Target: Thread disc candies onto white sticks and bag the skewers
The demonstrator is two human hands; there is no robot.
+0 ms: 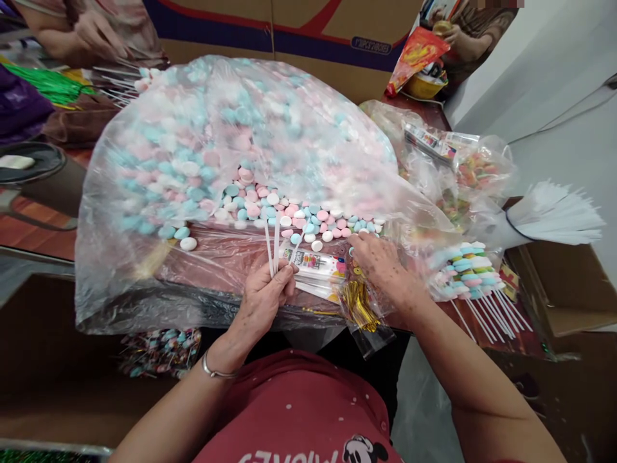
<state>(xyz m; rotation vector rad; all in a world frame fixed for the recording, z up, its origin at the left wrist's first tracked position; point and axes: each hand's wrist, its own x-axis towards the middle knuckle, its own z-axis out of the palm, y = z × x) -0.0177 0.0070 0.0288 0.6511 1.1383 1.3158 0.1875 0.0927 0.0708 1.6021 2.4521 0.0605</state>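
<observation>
Candy selection, apparently: at the front of the large clear bag [110, 283], your left hand [264, 289] grips white sticks [276, 241]; pastel candies [322, 215] lie at the bag's mouth, your right hand [380, 263] beside them, its grip indiscernible; next likely calls for pinching one candy

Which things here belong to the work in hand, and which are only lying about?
Likely for the work:
thin white sticks in the left hand
round pink, blue and white sweets beside the right hand
shiny gold strips

Probably just lying about:
shiny red plastic packet
grey handled cup
</observation>
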